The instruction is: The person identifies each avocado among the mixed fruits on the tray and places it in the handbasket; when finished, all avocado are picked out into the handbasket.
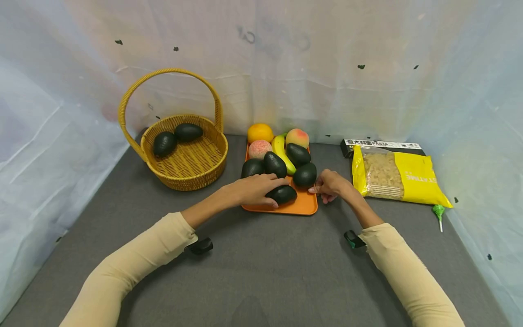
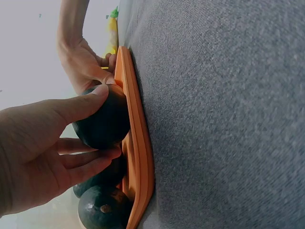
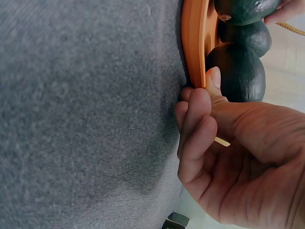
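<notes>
My left hand [image 1: 261,188] holds a dark avocado [image 1: 283,195] low over the front of the orange tray [image 1: 304,205]. In the left wrist view its thumb lies on one side of that avocado and the fingers on the other. The right hand [image 1: 332,184] pinches the tray's right rim, thumb on the inside, as the right wrist view shows. Behind the held avocado lie several more avocados [image 1: 305,175], a yellow banana [image 1: 282,152], an orange [image 1: 260,133] and two peaches [image 1: 297,138], all on the tray.
At the left stands a wicker basket [image 1: 192,182] with a tall handle and two avocados [image 1: 188,132] inside. To the right are a yellow pasta bag [image 1: 421,179], a black pasta box [image 1: 402,147] and a green lollipop [image 1: 439,210]. White sheeting surrounds the grey table [image 1: 269,272].
</notes>
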`<action>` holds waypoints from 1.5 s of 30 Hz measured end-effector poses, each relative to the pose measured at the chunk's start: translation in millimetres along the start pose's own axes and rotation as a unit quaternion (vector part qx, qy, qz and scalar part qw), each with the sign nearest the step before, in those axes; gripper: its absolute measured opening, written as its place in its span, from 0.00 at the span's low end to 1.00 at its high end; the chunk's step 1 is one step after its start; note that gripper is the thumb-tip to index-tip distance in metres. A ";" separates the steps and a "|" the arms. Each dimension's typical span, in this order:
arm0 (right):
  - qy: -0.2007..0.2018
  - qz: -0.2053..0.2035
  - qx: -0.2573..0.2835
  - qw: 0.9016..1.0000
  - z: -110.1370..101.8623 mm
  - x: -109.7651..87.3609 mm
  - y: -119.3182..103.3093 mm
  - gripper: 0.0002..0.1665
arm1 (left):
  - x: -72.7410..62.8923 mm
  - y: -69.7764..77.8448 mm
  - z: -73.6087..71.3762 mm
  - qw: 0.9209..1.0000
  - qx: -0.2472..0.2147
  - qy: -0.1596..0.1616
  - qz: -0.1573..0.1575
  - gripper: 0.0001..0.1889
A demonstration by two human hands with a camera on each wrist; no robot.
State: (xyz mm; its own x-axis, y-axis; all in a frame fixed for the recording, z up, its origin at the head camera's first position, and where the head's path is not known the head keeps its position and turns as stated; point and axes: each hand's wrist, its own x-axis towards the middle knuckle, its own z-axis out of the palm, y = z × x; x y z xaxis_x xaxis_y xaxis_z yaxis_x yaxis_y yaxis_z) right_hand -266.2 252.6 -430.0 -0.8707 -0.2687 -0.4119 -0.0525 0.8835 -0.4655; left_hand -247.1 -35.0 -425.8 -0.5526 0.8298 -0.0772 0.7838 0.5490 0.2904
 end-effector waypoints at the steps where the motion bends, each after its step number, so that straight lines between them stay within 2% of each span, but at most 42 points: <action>1: 0.000 0.003 0.001 1.000 -0.3 -0.1 -0.3 0.19 | -0.3 -0.1 0.3 1.000 -0.003 0.001 0.001 0.39; 12: -0.004 0.005 0.002 1.000 -0.8 0.4 -0.2 0.20 | -2.2 -1.3 1.8 0.999 -0.023 0.020 0.010 0.37; 19: -0.005 0.004 0.003 1.000 0.0 0.7 0.5 0.20 | -6.0 0.6 -4.0 0.999 -0.039 0.030 0.010 0.37; 26: -0.008 -0.001 0.006 1.000 0.6 0.0 2.1 0.20 | -11.3 5.7 -13.3 0.995 -0.070 0.075 0.010 0.36; 37: -0.007 0.001 0.006 1.000 0.1 0.8 1.1 0.19 | -19.4 2.7 -28.1 0.990 -0.039 0.136 0.011 0.38; 41: -0.005 0.001 0.006 1.000 0.3 0.2 0.4 0.20 | -22.6 1.3 -35.0 0.985 -0.057 0.163 0.014 0.39; 45: -0.007 0.001 0.008 1.000 -0.5 0.1 1.0 0.19 | -29.7 2.7 -46.7 0.981 -0.085 0.173 0.005 0.38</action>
State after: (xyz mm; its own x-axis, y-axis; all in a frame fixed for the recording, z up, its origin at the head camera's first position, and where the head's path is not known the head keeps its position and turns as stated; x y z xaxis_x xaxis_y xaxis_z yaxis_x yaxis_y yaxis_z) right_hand -266.6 253.6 -430.1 -0.8636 -0.2723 -0.4243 -0.0425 0.8779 -0.4769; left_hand -241.9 -62.8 -378.2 -0.6313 0.7353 0.2465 0.7474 0.4921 0.4463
